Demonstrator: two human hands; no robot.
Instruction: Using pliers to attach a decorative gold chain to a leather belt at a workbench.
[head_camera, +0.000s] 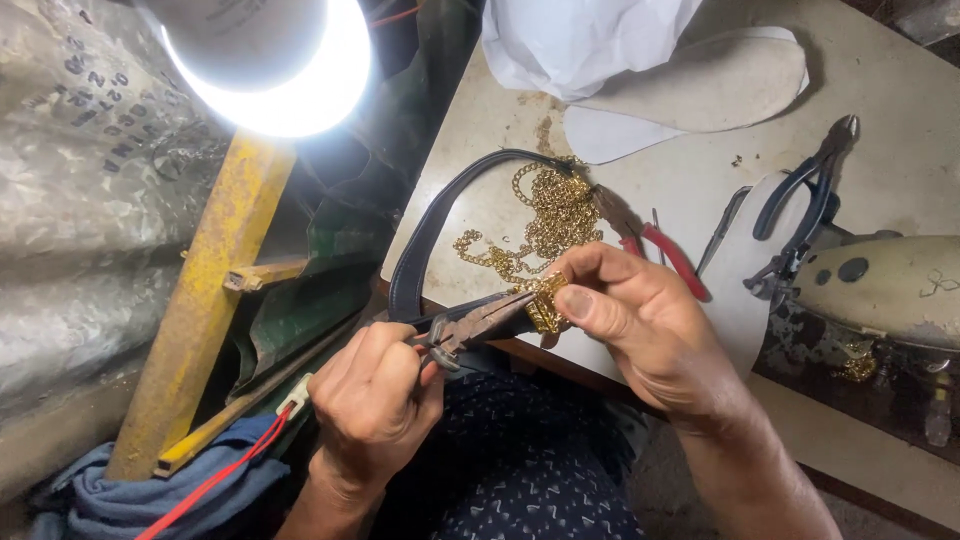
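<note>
- The left hand (375, 395) was closed around the handles of a pair of pliers (470, 325), with the nose pointing right toward the other hand, so the tip could reach the small links there.
- The right hand (625, 315) pinched a bunch of gold chain (545, 300) between thumb and fingers, holding it just off the table edge, right at the plier tip; that grip appeared to steady the links for the tool.
- The rest of the gold chain lay in a loose heap (560, 215) on the table (900, 170), trailing down to the pinched end, so its weight rested on the surface rather than on the fingers.
- A dark strap (430, 230) curved from the heap down past the table edge toward the pliers; whether the chain was joined to it could not be told.
- Red-handled pliers (670, 255) lay just beside the heap, and blue-handled pliers (810, 195) rested further right, both within easy reach.
- Two pale shoe insoles (700, 90) and a white plastic bag (580, 40) sat at the far side of the table, well apart from the hands.
- A bright lamp (290, 70) hung above on the left, near a yellow metal frame (205, 290), lighting the work.
- Part of a cream-coloured sewing machine (890, 285) stood at the right.
</note>
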